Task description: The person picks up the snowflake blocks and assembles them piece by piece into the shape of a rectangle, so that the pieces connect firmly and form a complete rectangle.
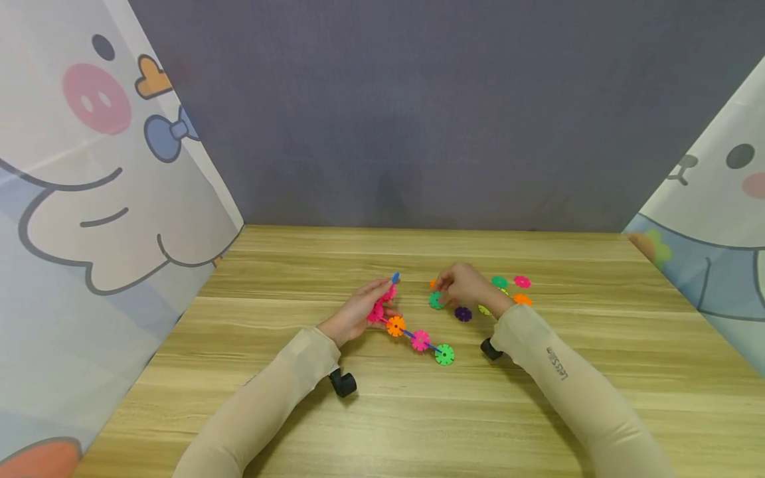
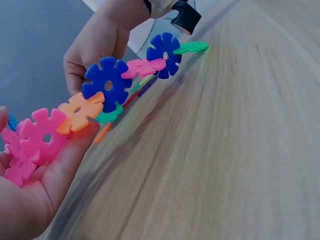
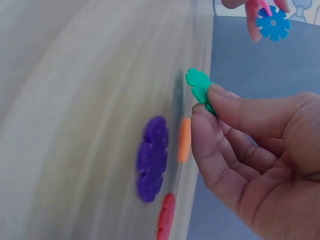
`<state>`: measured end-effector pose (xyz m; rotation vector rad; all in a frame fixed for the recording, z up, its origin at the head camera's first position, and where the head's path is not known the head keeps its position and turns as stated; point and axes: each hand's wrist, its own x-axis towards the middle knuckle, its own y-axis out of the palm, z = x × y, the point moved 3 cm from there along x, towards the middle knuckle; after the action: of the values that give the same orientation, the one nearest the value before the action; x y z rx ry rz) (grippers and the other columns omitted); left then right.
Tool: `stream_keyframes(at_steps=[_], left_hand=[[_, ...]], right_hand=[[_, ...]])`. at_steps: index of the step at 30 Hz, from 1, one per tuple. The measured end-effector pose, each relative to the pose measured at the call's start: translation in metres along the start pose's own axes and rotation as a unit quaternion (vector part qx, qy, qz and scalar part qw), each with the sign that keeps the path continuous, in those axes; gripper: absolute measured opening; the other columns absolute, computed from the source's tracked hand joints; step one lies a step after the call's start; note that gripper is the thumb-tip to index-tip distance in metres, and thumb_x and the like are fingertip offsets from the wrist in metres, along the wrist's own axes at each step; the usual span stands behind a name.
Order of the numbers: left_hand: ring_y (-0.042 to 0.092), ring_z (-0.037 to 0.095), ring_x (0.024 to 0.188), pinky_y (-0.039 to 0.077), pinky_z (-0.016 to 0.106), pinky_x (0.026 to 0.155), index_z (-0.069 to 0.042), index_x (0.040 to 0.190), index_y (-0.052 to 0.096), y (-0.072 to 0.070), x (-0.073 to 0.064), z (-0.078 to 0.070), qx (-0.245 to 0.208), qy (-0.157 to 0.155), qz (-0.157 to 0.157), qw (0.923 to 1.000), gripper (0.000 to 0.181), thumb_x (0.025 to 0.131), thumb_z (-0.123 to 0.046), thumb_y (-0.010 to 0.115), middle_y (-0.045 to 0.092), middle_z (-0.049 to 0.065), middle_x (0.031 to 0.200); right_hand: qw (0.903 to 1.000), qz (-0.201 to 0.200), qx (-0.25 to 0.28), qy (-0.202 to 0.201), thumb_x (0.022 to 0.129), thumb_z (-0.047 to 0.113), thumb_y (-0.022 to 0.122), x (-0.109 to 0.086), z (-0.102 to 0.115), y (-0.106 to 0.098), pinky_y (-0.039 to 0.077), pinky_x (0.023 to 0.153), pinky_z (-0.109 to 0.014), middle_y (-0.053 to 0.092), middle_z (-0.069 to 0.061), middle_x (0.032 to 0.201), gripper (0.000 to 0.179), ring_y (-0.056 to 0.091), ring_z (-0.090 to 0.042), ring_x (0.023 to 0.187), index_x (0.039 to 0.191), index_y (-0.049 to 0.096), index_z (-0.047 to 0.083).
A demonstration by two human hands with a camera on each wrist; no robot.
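My left hand [image 1: 357,312] holds a chain of flower-shaped plastic discs joined at their slots. Pink discs [image 2: 44,134] lie in its palm and fingers. From there the chain runs through an orange disc [image 1: 395,326], a dark blue disc [image 2: 106,82] and a pink disc [image 1: 420,340] to a bright green disc [image 1: 445,355] at its end. A lighter blue disc [image 3: 273,23] sticks out at the other end, by the thumb. Further right, my right hand [image 1: 466,285] pinches a teal-green disc [image 3: 198,80] between thumb and fingers, apart from the chain.
Loose discs lie on the wooden table [image 1: 335,252] around the right hand: purple [image 1: 463,314], pink [image 1: 522,281], orange [image 1: 522,299], green [image 1: 499,282], plus a red one [image 3: 166,216]. A grey panel [image 1: 382,119] stands along the table's back edge, with cartoon-printed sheets at both sides.
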<state>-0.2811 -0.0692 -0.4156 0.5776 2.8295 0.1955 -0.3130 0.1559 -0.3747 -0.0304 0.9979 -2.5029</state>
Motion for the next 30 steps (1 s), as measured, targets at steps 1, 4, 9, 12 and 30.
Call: stream_keyframes(at_steps=[1, 4, 9, 12, 30], left_hand=[[0.069, 0.012, 0.075, 0.055, 0.033, 0.065, -0.004, 0.154, 0.032, 0.000, 0.000, 0.000, 0.000, 0.000, 0.000, 1.0000, 0.054, 0.108, -0.030, 0.043, 0.057, -0.001, 0.082], [0.069, 0.012, 0.074, 0.055, 0.032, 0.063, -0.004, 0.153, 0.033, 0.001, 0.000, 0.000, -0.004, 0.000, 0.002, 1.0000, 0.052, 0.108, -0.029, 0.042, 0.057, -0.001, 0.081], [0.069, 0.011, 0.074, 0.055, 0.032, 0.062, -0.004, 0.152, 0.034, 0.001, 0.001, 0.000, -0.012, 0.001, 0.007, 0.9999, 0.051, 0.108, -0.030, 0.042, 0.057, -0.001, 0.082], [0.069, 0.011, 0.074, 0.055, 0.032, 0.063, -0.003, 0.151, 0.034, 0.001, 0.001, 0.001, -0.011, 0.001, 0.011, 0.9999, 0.052, 0.109, -0.031, 0.042, 0.057, -0.001, 0.084], [0.069, 0.011, 0.073, 0.054, 0.031, 0.061, -0.002, 0.150, 0.035, 0.001, 0.002, 0.000, -0.007, 0.000, 0.015, 0.9999, 0.051, 0.109, -0.032, 0.042, 0.056, 0.002, 0.093]], right_hand=[[1.0000, -0.001, 0.003, 0.003, 0.083, -0.008, 0.073, 0.001, 0.001, 0.000, 0.060, 0.064, -0.033, 0.067, -0.012, 0.083, 0.016, 0.064, -0.018, 0.069, 0.099, 0.072, -0.008], [0.9998, -0.006, 0.019, 0.005, 0.083, -0.008, 0.072, 0.002, 0.003, -0.002, 0.060, 0.065, -0.033, 0.069, -0.013, 0.084, 0.017, 0.067, -0.019, 0.068, 0.100, 0.072, -0.010], [0.9992, -0.017, 0.037, 0.000, 0.087, -0.007, 0.070, 0.003, 0.009, -0.004, 0.061, 0.067, -0.035, 0.072, -0.018, 0.090, 0.018, 0.070, -0.023, 0.071, 0.104, 0.071, -0.011], [0.9989, -0.027, 0.038, -0.006, 0.090, -0.005, 0.068, 0.004, 0.011, -0.005, 0.061, 0.067, -0.036, 0.072, -0.020, 0.096, 0.018, 0.071, -0.027, 0.072, 0.107, 0.071, -0.011], [0.9955, -0.055, 0.073, -0.025, 0.091, -0.003, 0.068, 0.018, 0.032, -0.006, 0.061, 0.071, -0.041, 0.072, -0.015, 0.090, 0.020, 0.070, -0.022, 0.069, 0.110, 0.071, -0.009]])
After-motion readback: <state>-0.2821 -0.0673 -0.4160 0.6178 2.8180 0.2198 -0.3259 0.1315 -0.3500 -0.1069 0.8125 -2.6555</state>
